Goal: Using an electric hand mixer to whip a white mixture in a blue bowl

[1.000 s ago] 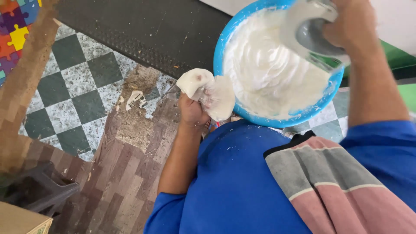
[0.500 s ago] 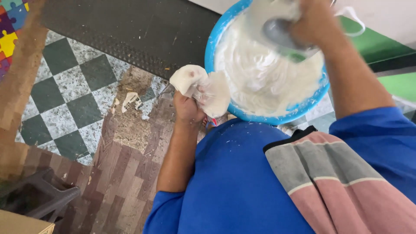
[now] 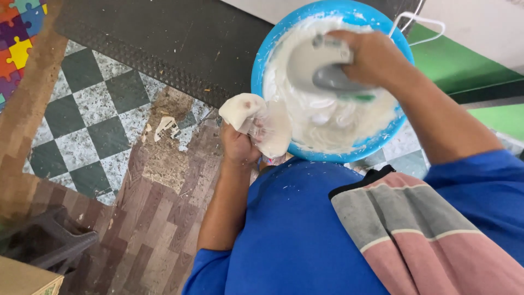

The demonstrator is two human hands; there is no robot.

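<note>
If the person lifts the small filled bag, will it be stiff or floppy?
Probably floppy: the bag bulges and sags around the left hand. It is likely slippery too, since white batter from the blue bowl coats it.

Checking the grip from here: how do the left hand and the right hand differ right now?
The left hand is at the blue bowl's near rim, gripping a clear bag filled with white batter; the right hand is over the bowl, holding a batter-coated cup. The left hand grips from below; the right reaches in from above. Both are bare and closed on something.
</note>
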